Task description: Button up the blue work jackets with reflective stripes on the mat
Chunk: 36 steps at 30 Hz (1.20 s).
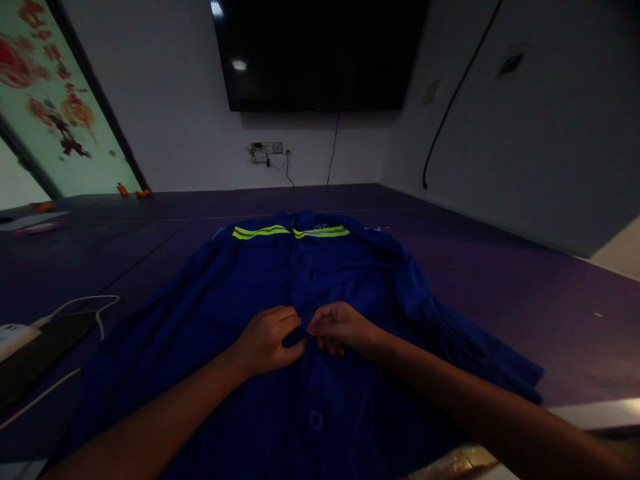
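A blue work shirt (240, 280) with yellow-green reflective strips (323, 232) across the chest lies spread out, collar away from me. At the middle of its front edge my left hand (276, 339) is closed, thumb and fingers pinching the cloth. Just right of it, my right hand (343, 328) grips the same front edge between thumb and forefinger. The two sets of fingertips nearly meet; whatever lies between them is too small to make out. Nearer to me on the placket shows a round button (315, 420).
The shirt rests on a dark purple surface (500, 287). To the left lie a black phone-like slab (47, 357), a white charger block (15, 339) and a white cable (83, 297). A wall-mounted television (325, 53) and sockets (273, 148) are beyond.
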Available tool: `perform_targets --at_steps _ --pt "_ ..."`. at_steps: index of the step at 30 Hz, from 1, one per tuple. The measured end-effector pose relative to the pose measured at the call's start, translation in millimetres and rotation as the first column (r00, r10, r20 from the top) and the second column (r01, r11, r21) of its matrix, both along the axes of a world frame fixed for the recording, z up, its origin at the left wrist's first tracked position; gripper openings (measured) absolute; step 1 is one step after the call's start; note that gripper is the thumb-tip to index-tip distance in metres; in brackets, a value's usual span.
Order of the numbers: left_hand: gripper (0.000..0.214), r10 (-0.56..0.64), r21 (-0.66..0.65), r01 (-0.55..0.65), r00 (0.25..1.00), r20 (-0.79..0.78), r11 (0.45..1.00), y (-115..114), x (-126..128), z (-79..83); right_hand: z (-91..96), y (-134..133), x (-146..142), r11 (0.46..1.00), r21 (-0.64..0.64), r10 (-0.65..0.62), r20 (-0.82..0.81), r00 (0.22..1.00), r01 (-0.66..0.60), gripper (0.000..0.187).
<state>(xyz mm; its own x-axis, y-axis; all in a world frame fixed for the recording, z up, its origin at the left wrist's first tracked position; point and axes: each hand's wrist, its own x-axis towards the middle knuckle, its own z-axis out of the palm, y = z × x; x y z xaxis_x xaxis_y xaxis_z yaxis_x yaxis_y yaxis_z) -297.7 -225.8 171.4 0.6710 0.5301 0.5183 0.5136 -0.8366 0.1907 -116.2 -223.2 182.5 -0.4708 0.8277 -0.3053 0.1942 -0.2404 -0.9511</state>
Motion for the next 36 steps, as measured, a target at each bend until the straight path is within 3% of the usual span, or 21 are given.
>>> perform_targets --at_steps 10,24,36 --pt "0.015 0.017 -0.003 -0.017 1.0 0.002 1.0 -0.7 -1.0 2.1 0.1 1.0 0.8 1.0 0.018 0.021 0.007 1.0 -0.021 0.022" --pt "0.014 -0.019 -0.041 0.017 0.999 -0.044 0.999 -0.7 -0.9 1.0 -6.5 2.0 -0.3 0.999 0.046 0.015 -0.041 0.999 -0.013 0.036" --pt "0.016 -0.03 -0.054 0.027 0.997 -0.073 0.998 -0.8 -1.0 1.6 -8.5 3.0 0.6 0.997 0.074 0.013 -0.006 1.0 -0.013 0.035"
